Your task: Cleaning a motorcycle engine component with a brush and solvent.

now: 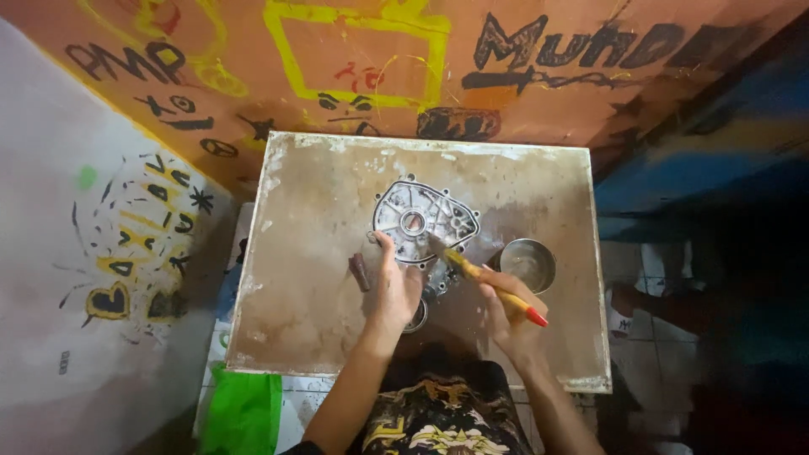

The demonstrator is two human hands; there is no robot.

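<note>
Engine cover (424, 222) just beyond left hand (396, 291) fingers resting on its edge, right hand (506, 316) fingers clamped on brush (493, 289)

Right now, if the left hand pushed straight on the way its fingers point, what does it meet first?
The left hand points up the table, its fingers already at the near edge of the grey metal engine cover. It would likely meet that cover first.

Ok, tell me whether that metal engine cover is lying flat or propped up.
Lying flat. The engine cover rests face-up on the tabletop, left hand steadying its edge.
</note>
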